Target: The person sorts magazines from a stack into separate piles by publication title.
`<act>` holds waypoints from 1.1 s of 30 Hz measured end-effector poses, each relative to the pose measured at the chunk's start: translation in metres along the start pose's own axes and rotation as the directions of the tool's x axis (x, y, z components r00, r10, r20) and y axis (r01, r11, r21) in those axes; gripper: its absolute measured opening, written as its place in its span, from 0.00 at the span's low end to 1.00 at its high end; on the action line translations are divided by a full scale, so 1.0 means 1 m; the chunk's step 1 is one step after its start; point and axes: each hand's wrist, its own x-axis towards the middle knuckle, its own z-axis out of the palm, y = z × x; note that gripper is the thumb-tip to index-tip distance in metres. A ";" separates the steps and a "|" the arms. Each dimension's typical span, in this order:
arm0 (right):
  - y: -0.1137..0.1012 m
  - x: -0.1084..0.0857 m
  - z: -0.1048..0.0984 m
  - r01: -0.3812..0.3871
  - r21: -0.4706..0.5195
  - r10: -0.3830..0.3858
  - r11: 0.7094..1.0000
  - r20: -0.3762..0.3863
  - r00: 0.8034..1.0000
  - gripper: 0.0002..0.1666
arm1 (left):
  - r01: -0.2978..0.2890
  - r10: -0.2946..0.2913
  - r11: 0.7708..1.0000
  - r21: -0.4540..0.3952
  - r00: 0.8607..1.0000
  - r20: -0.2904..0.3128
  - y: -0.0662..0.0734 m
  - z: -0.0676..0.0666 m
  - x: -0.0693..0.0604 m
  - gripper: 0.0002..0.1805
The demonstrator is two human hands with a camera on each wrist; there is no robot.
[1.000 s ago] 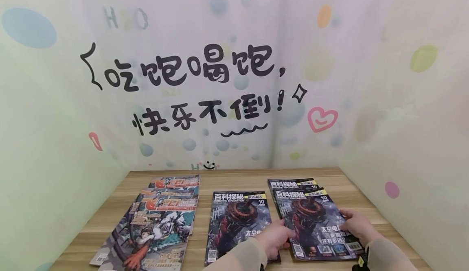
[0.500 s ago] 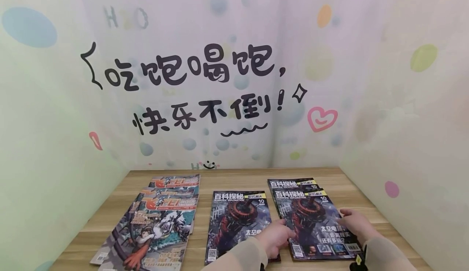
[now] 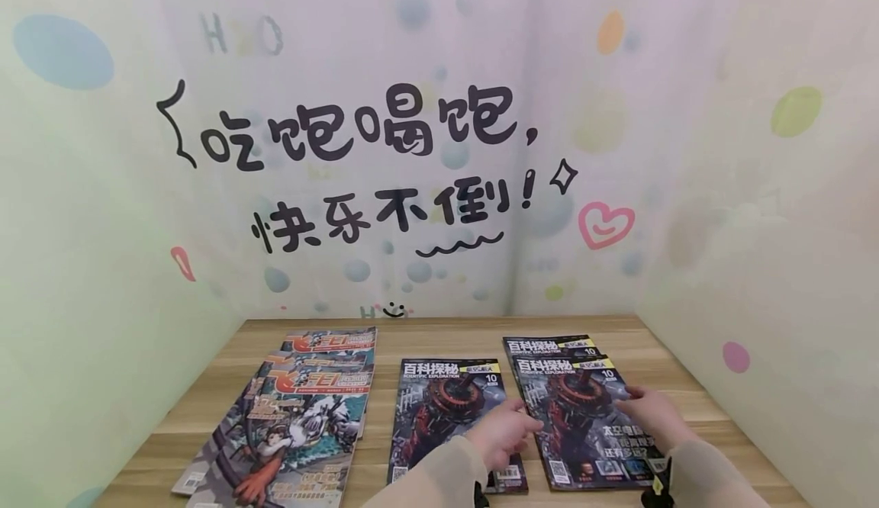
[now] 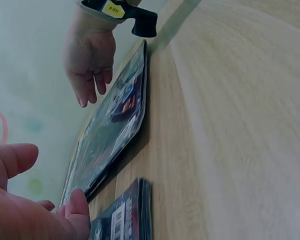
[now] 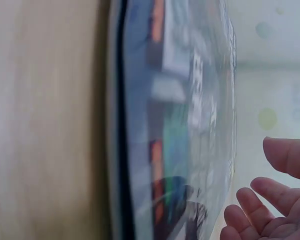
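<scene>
Two dark science magazines overlap at the right of the table in the head view, the front magazine [image 3: 577, 435] lying over the rear magazine [image 3: 542, 345]. My left hand [image 3: 503, 433] hovers between this pair and a matching middle magazine [image 3: 429, 409], fingers loosely bent and holding nothing. Over the front magazine's right edge is my right hand [image 3: 654, 414]. In the left wrist view the right hand [image 4: 91, 57] has its fingers extended, raised above the cover. The right wrist view shows the right hand's fingers [image 5: 255, 207] apart from the magazine [image 5: 180, 120].
Several comic magazines [image 3: 295, 432] with orange titles lie overlapped on the left of the wooden table [image 3: 381, 447]. A patterned curtain [image 3: 439, 279] closes off the back, with pale side walls left and right.
Both hands have come away from the front right magazine's edges. The left hand has shifted slightly left and up; the right hand has moved left over the cover. The magazines stay put.
</scene>
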 end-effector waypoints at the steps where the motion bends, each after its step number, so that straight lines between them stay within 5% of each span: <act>1: -0.003 0.000 0.002 -0.001 0.004 0.001 1.000 0.000 1.000 0.39 | -0.001 0.001 1.000 -0.003 1.000 0.003 0.000 -0.003 0.001 0.37; 10: -0.026 0.003 0.031 0.015 0.064 -0.015 0.998 0.003 1.000 0.38 | -0.030 0.030 1.000 0.001 0.999 0.015 0.002 -0.037 0.001 0.39; 21: -0.059 -0.001 0.075 0.033 0.108 -0.033 0.994 -0.005 0.999 0.35 | -0.037 0.041 0.996 0.081 0.998 -0.049 0.005 -0.085 -0.003 0.41; 33: -0.088 -0.013 0.119 0.101 0.196 -0.112 0.975 0.044 0.993 0.34 | -0.091 0.101 0.990 0.108 0.990 -0.097 0.003 -0.114 -0.012 0.37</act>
